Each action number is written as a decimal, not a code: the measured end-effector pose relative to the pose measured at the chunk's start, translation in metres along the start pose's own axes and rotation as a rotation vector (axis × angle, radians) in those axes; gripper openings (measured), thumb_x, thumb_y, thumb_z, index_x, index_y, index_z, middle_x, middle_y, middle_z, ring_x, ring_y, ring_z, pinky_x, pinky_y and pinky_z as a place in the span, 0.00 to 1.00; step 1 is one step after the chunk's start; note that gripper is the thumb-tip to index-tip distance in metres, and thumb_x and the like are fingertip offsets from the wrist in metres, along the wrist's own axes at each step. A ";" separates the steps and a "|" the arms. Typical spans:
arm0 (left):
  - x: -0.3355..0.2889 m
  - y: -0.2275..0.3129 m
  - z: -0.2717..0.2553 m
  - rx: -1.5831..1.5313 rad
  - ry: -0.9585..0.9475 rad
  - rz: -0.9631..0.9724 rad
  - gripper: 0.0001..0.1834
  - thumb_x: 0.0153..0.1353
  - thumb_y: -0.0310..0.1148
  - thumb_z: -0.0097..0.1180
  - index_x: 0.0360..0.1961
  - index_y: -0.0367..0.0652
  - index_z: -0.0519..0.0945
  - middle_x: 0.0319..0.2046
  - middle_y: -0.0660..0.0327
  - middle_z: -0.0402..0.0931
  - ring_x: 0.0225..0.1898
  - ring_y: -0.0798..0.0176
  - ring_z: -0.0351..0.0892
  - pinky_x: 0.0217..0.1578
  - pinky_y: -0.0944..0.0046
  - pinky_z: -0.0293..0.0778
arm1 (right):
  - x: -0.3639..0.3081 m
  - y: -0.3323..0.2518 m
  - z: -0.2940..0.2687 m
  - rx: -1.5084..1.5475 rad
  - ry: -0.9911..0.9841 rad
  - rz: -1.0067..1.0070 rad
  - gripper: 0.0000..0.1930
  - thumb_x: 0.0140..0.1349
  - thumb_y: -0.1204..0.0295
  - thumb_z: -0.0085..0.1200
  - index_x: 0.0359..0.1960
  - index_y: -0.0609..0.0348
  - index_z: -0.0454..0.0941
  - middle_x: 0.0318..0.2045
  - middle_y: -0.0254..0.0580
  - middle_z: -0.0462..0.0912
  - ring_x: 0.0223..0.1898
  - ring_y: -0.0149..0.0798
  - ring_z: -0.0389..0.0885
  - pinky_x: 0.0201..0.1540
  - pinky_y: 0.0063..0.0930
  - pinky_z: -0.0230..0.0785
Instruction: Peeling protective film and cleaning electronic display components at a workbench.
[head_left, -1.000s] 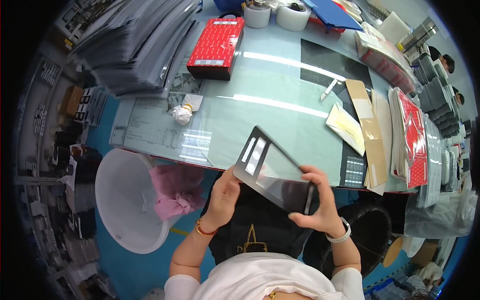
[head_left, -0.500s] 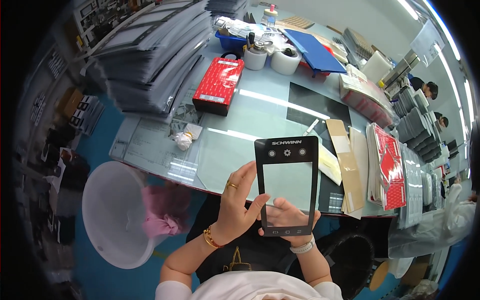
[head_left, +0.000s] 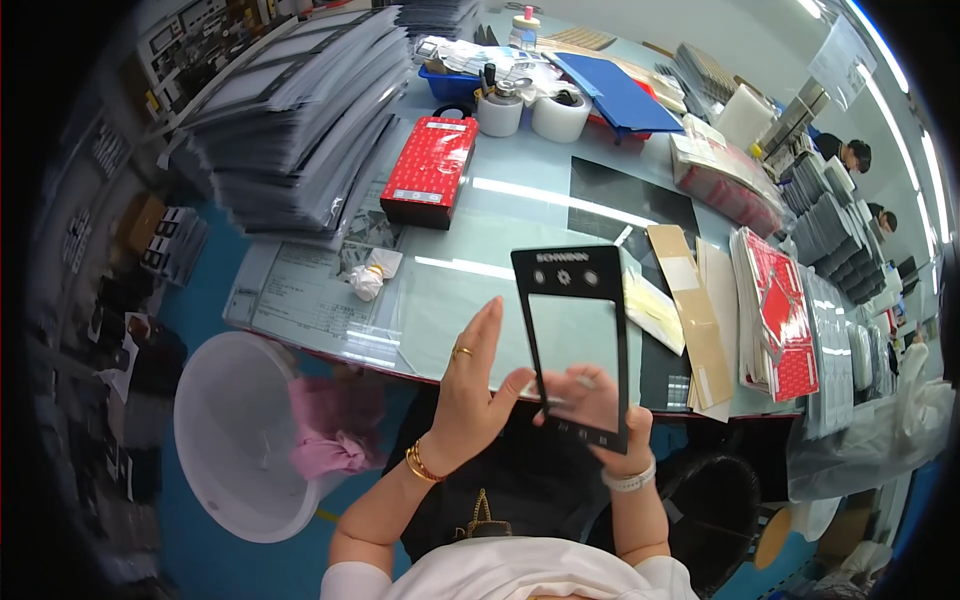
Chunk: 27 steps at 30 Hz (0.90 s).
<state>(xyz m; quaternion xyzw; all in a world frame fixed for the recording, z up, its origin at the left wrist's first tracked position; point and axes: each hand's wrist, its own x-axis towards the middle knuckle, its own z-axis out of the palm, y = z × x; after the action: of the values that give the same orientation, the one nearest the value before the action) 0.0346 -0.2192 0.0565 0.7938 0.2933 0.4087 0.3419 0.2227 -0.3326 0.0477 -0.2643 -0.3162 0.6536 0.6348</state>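
A clear rectangular panel with a black printed border [head_left: 565,270] is held up, slightly tilted, above the near edge of the table. My right hand [head_left: 630,448] grips it low on its right side, the thumb at the right edge. The fingers of that hand reach behind and show through the clear middle. Beside the panel's left edge is my left hand [head_left: 468,400], open, its fingers stretched upward. Its thumb points toward the left border; whether the tip touches cannot be made out. Nothing is in this hand.
A tall stack of bordered panels [head_left: 290,130] stands on the table [head_left: 530,195] at the left, near a red box [head_left: 432,165]. Tape rolls [head_left: 560,118] and a blue folder [head_left: 620,95] lie farther back. Red packets [head_left: 780,315] sit at right; a white tub [head_left: 240,440] is lower left.
The panel has moved up a little and tilted in my right hand. My left hand's fingers have moved up slightly and away from the panel's left edge.
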 end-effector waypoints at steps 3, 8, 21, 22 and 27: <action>-0.002 -0.016 0.007 -0.299 -0.030 -0.171 0.39 0.73 0.42 0.55 0.75 0.33 0.54 0.72 0.43 0.59 0.70 0.44 0.64 0.66 0.51 0.64 | 0.013 -0.025 0.012 -0.695 0.318 -0.090 0.38 0.52 0.57 0.67 0.61 0.64 0.68 0.62 0.57 0.74 0.64 0.50 0.73 0.63 0.43 0.68; -0.006 -0.044 0.016 -0.124 0.024 -0.133 0.39 0.75 0.46 0.50 0.75 0.32 0.53 0.73 0.40 0.56 0.74 0.43 0.57 0.71 0.46 0.56 | 0.033 -0.017 0.009 -1.539 0.504 -0.247 0.35 0.50 0.64 0.69 0.57 0.68 0.70 0.59 0.59 0.74 0.60 0.55 0.73 0.63 0.43 0.66; -0.012 -0.049 0.015 0.370 -0.284 -0.035 0.63 0.54 0.62 0.67 0.75 0.28 0.50 0.72 0.40 0.57 0.76 0.40 0.50 0.75 0.39 0.39 | 0.001 -0.010 -0.030 -1.624 0.563 -0.060 0.34 0.60 0.68 0.65 0.67 0.68 0.66 0.64 0.60 0.73 0.68 0.59 0.68 0.68 0.43 0.62; -0.014 -0.045 0.015 0.394 -0.307 -0.016 0.65 0.50 0.63 0.70 0.75 0.29 0.50 0.73 0.42 0.57 0.77 0.40 0.49 0.75 0.39 0.39 | -0.006 -0.010 -0.032 -1.623 0.560 -0.053 0.34 0.60 0.68 0.65 0.67 0.68 0.66 0.64 0.60 0.73 0.68 0.59 0.68 0.68 0.43 0.62; -0.018 -0.038 0.023 0.453 -0.366 0.033 0.70 0.43 0.63 0.74 0.75 0.31 0.50 0.73 0.45 0.57 0.78 0.43 0.47 0.75 0.38 0.38 | -0.017 -0.004 -0.028 -1.734 0.394 -0.112 0.41 0.54 0.71 0.70 0.70 0.63 0.63 0.66 0.52 0.73 0.71 0.56 0.65 0.73 0.50 0.53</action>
<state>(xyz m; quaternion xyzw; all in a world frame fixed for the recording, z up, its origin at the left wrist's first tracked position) 0.0377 -0.2168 0.0087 0.9151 0.2975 0.1881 0.1965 0.2471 -0.3476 0.0315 -0.7434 -0.5973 0.0951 0.2855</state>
